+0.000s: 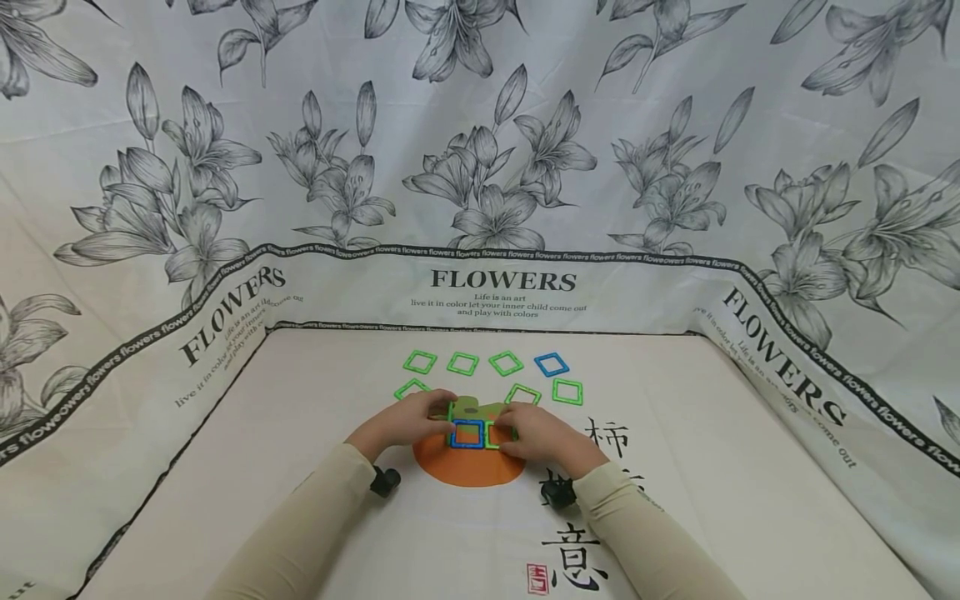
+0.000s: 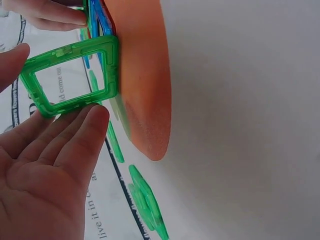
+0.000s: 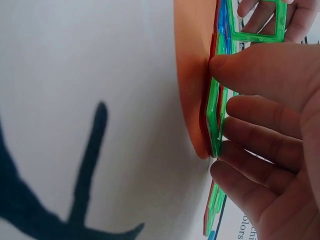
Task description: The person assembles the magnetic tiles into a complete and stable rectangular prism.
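Observation:
My left hand (image 1: 408,421) holds a green square magnetic tile frame (image 2: 113,67) between thumb and fingers; it stands on edge in the left wrist view. Beside it, a blue square tile (image 1: 453,434) sits over the orange printed fruit (image 1: 468,475). My right hand (image 1: 543,435) grips another green tile (image 3: 213,105) at the right of the blue one, thumb on the near side and fingers on the far side. A red edge (image 3: 204,112) shows along that tile in the right wrist view. The right fingers partly cover it in the head view.
Several green square tiles (image 1: 462,372) and a blue tile (image 1: 567,368) lie in rows behind the hands. Black printed characters (image 1: 573,558) mark the white cloth on the right. A flower-printed curtain (image 1: 495,292) borders the back and sides.

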`<action>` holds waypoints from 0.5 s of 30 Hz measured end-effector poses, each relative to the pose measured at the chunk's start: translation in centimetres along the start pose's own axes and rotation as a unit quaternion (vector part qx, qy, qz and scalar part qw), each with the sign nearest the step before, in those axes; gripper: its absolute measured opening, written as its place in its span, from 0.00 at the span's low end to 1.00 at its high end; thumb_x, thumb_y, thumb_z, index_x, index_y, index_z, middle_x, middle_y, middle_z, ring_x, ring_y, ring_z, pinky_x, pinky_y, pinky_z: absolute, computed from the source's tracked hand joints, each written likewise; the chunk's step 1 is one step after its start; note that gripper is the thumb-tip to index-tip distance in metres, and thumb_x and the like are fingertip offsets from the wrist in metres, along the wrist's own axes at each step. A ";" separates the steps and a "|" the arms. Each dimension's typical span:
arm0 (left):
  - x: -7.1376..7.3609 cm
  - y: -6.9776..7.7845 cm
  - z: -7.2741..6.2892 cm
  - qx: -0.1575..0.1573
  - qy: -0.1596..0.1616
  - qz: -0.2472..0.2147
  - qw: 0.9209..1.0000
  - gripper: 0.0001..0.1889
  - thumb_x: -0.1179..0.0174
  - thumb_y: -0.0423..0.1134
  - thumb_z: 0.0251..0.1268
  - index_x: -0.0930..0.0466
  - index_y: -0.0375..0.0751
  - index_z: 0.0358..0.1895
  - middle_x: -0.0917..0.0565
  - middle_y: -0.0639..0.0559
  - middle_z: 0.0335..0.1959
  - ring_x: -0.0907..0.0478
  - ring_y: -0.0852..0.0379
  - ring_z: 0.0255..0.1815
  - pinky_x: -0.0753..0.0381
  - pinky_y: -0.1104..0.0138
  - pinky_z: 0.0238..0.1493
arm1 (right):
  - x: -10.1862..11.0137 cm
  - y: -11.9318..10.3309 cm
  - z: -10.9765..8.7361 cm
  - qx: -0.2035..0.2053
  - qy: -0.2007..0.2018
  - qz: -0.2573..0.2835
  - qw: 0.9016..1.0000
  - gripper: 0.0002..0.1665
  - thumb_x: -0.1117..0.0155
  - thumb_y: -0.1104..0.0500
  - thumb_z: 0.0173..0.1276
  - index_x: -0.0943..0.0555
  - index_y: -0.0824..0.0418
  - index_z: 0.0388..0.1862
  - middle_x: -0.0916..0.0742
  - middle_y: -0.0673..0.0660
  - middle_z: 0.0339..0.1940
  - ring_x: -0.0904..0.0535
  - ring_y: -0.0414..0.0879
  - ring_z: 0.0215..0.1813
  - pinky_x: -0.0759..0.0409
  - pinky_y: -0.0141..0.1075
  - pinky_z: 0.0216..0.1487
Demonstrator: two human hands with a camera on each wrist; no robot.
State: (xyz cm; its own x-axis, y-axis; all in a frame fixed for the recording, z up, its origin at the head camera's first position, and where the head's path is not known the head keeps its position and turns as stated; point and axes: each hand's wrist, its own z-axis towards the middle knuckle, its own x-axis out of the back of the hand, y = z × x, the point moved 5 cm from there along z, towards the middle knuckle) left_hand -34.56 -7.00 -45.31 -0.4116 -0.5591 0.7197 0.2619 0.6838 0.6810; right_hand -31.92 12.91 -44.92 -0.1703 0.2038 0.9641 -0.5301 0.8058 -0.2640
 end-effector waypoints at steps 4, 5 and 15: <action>0.0 0.0 0.0 -0.007 -0.005 0.000 1.000 0.29 0.37 0.49 0.63 0.30 0.46 0.67 0.23 0.50 0.64 0.27 0.50 0.66 0.28 0.52 0.67 | -0.1 0.1 0.0 -0.004 -0.002 -0.001 1.000 0.22 0.34 0.52 0.65 0.18 0.61 0.55 0.18 0.55 0.56 0.24 0.50 0.57 0.23 0.44 0.61; -0.1 0.0 0.0 -0.009 -0.006 0.001 1.000 0.29 0.38 0.49 0.63 0.30 0.46 0.67 0.23 0.50 0.64 0.27 0.50 0.66 0.28 0.52 0.67 | -0.1 0.1 0.0 -0.005 -0.002 -0.001 1.000 0.22 0.34 0.52 0.65 0.18 0.61 0.55 0.18 0.55 0.56 0.24 0.50 0.57 0.23 0.44 0.61; 0.0 0.2 -0.1 -0.014 -0.007 0.000 1.000 0.30 0.37 0.47 0.63 0.31 0.45 0.68 0.23 0.50 0.64 0.28 0.49 0.67 0.29 0.52 0.67 | 0.0 0.1 0.0 -0.007 -0.003 0.001 1.000 0.23 0.33 0.52 0.65 0.18 0.62 0.56 0.18 0.55 0.56 0.24 0.50 0.57 0.24 0.44 0.62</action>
State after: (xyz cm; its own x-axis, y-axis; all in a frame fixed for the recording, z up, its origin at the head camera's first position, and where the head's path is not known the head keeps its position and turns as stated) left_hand -34.41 -6.92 -45.13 -0.4233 -0.5527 0.7178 0.2865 0.6700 0.6848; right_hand -31.96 12.97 -44.98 -0.1764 0.2013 0.9635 -0.5186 0.8130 -0.2648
